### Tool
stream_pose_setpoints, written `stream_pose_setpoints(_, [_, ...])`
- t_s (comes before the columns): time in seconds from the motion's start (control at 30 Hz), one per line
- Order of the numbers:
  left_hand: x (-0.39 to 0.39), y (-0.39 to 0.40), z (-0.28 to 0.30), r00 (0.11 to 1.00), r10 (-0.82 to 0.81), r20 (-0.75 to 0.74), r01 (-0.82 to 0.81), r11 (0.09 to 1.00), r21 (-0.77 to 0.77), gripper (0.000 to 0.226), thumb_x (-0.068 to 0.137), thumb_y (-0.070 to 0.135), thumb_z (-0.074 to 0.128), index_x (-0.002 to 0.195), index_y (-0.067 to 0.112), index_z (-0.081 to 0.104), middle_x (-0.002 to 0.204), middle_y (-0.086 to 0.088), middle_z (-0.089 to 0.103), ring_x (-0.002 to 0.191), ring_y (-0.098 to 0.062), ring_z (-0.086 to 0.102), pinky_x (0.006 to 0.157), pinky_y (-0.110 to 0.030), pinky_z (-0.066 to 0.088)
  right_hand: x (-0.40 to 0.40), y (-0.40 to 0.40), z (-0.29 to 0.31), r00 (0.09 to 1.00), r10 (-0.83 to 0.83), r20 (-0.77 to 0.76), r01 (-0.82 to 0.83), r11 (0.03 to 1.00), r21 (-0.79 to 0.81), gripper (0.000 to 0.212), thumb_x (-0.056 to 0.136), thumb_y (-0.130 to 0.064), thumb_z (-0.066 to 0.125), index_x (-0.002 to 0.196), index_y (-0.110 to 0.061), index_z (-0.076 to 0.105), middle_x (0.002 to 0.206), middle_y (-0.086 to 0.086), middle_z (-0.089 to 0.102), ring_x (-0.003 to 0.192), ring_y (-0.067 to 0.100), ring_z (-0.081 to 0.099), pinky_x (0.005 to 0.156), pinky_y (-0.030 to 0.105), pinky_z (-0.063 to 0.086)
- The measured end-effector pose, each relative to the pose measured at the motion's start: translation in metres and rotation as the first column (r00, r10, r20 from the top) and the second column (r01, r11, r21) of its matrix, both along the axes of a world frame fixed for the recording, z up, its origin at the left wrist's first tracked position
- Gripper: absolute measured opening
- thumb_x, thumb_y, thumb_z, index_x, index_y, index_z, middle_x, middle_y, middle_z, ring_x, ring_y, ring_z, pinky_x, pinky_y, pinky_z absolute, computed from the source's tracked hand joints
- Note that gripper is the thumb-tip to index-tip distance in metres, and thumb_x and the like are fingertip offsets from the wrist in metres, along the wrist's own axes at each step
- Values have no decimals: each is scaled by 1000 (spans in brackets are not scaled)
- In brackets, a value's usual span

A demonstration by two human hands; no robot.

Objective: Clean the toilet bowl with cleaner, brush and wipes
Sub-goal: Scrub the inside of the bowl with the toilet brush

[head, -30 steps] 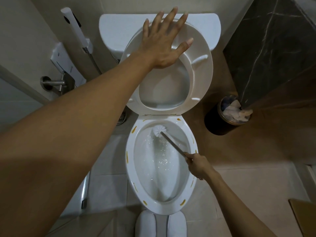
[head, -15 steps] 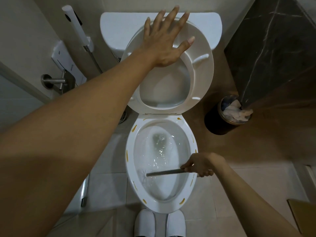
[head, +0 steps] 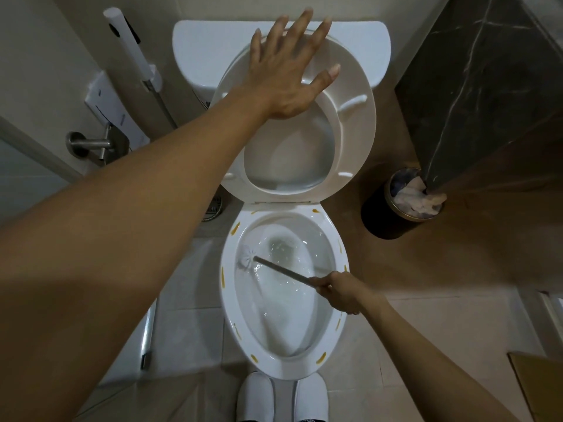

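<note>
left hand [head: 283, 77] flat against raised toilet seat [head: 353, 123], fingers spread open. right hand [head: 342, 292] over toilet bowl [head: 231, 303] right rim, fingers closed around toilet brush [head: 274, 266] handle; brush head against bowl's upper-left inner wall. yellow streaks on rim. waste bin [head: 380, 217] right of bowl

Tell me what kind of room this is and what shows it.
A small bathroom or toilet stall, most likely. A white toilet with its seat raised fills the middle, a bidet sprayer hangs on the wall beside it, and a small waste bin of used paper stands on the tiled floor.
</note>
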State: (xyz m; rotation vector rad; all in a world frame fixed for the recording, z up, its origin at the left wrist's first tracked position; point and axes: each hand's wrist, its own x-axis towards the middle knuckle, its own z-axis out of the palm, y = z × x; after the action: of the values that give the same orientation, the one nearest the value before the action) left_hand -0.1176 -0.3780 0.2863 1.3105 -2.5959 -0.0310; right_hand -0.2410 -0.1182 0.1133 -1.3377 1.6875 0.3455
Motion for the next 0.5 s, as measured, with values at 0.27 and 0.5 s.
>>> stream_pose_setpoints(0.27, [1,-1,1,1000,-5,-5,5,1000,10,70,93,64,17,152,30,0,160,-3,-5,146,-29,-5,114,-55,-4,-14,3,6,947,-161,-277,150,987,-62,32,98,-22,40,125,-17,56,107,7,61,89,26,62,69,34,53])
stream_pose_setpoints(0.5, [1,1,2,1000,-13,-13,13,1000,24,69,94,63,18,152,31,-1,160,-3,-6,146,-28,-6,114,-54,-5,-15,-14,27,906,-184,-381,197,980,-5,38,89,-8,46,125,-13,57,109,7,60,94,27,64,74,34,55])
